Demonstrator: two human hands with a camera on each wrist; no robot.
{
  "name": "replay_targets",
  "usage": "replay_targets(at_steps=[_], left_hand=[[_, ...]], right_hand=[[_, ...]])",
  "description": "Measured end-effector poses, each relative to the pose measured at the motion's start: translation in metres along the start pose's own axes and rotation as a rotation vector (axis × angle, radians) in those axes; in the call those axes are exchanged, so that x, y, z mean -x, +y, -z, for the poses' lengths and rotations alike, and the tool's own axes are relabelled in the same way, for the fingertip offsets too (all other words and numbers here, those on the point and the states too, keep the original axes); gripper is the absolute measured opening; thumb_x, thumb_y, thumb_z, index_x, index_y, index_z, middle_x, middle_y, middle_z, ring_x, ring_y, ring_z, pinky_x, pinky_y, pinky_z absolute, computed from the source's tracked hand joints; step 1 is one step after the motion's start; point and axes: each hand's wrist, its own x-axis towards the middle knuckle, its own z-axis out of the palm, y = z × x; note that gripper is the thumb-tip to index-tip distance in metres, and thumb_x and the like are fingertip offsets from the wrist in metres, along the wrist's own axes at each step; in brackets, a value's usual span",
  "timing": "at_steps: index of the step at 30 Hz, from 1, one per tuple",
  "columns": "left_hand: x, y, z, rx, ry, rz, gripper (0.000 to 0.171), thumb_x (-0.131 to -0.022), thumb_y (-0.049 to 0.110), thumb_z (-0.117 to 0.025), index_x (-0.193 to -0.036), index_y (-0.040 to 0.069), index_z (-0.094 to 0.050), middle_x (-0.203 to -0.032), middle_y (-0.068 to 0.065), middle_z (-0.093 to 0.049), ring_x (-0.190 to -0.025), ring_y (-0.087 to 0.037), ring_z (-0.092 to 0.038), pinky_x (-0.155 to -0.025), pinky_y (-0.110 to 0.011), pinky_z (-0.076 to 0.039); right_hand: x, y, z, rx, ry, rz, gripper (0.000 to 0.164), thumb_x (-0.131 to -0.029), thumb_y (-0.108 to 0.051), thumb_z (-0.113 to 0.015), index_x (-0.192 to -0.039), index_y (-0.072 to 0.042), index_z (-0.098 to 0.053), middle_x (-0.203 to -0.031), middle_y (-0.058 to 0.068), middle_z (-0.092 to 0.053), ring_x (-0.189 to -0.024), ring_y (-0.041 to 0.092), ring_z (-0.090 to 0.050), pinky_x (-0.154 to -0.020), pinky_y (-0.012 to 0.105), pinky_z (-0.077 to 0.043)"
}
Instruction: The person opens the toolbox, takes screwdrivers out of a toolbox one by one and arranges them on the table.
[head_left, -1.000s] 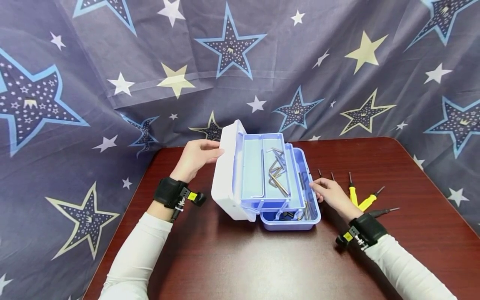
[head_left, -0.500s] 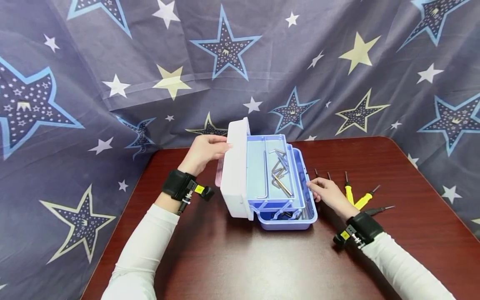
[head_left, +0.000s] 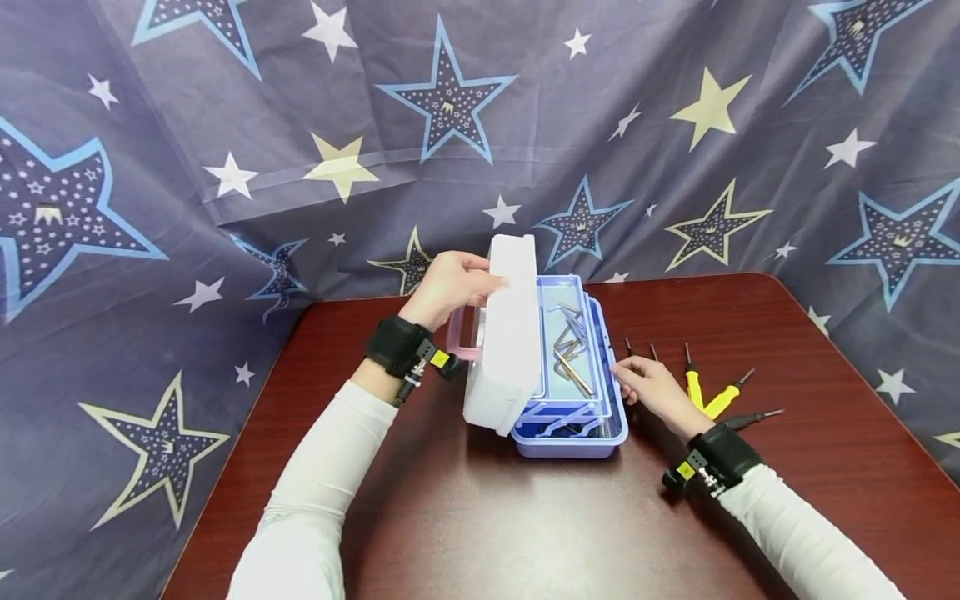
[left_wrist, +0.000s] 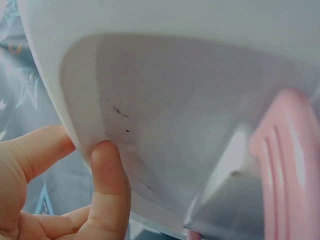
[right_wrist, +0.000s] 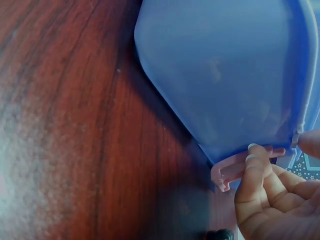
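Observation:
A toolbox has a white lid (head_left: 506,358), partly lowered, a blue base (head_left: 566,451) and a raised blue tray (head_left: 551,292) holding several hex keys (head_left: 572,375). My left hand (head_left: 453,289) pinches the far part of the lid; the thumb (left_wrist: 107,167) lies on its outer face in the left wrist view. The lid's pink handle (left_wrist: 290,165) hangs near that hand. My right hand (head_left: 658,392) holds the base's right rim. In the right wrist view its curled fingers (right_wrist: 255,172) lie on a pink latch (right_wrist: 230,170), and the thumb (right_wrist: 311,142) meets the rim.
Right of the toolbox lie a yellow screwdriver (head_left: 693,385), another yellow screwdriver (head_left: 722,402) and a dark-handled screwdriver (head_left: 750,419). Further shafts show behind the right hand. The brown table (head_left: 465,533) ends at a star-patterned curtain (head_left: 300,183).
My left hand has moved right, swinging the lid from its leaned-back position over the left part of the tray. The right hand stays at the rim. The head view has shifted slightly.

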Motion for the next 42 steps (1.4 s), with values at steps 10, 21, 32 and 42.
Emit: replay_targets(at_steps=[10,21,32,42], left_hand=[[-0.013,0.030,-0.050,-0.474,0.004,-0.185,0.045,-0.074,0.033,-0.079,-0.056,0.010,-0.045,-0.055,-0.003,-0.062,-0.055,-0.014,-0.065,-0.046,-0.025,-0.031],[-0.023,0.046,-0.109,-0.895,-0.060,-0.325,0.032,-0.072,0.026,-0.078,-0.094,0.005,-0.067,-0.089,-0.006,-0.068,-0.075,-0.018,-0.066,-0.069,-0.028,-0.052],[-0.017,0.050,-0.168,-1.185,-0.133,-0.401,0.021,-0.093,0.016,-0.049,-0.101,0.012,-0.068,-0.103,-0.004,-0.069,-0.093,-0.018,-0.065,-0.079,-0.030,-0.054],[-0.010,0.047,-0.183,-1.229,-0.151,-0.401,0.026,-0.097,0.017,-0.044,-0.100,0.015,-0.070,-0.107,-0.001,-0.068,-0.096,-0.015,-0.064,-0.081,-0.028,-0.053]], right_hand=[[-0.005,0.007,-0.005,-0.011,0.024,0.012,0.035,-0.098,-0.026,-0.054,-0.106,0.008,-0.055,-0.069,0.006,-0.051,-0.060,0.013,-0.051,-0.058,0.027,-0.049],[-0.002,0.009,-0.010,0.007,0.019,0.016,0.037,-0.100,-0.024,-0.049,-0.111,0.010,-0.055,-0.072,0.006,-0.053,-0.064,0.013,-0.053,-0.060,0.026,-0.049],[0.000,0.014,-0.014,-0.019,0.042,0.015,0.036,-0.101,-0.023,-0.046,-0.114,0.010,-0.056,-0.078,0.008,-0.054,-0.068,0.016,-0.055,-0.063,0.027,-0.050],[0.003,0.014,-0.012,-0.007,0.045,0.045,0.032,-0.101,-0.012,-0.042,-0.117,0.013,-0.054,-0.083,0.008,-0.061,-0.072,0.013,-0.058,-0.066,0.028,-0.053]])
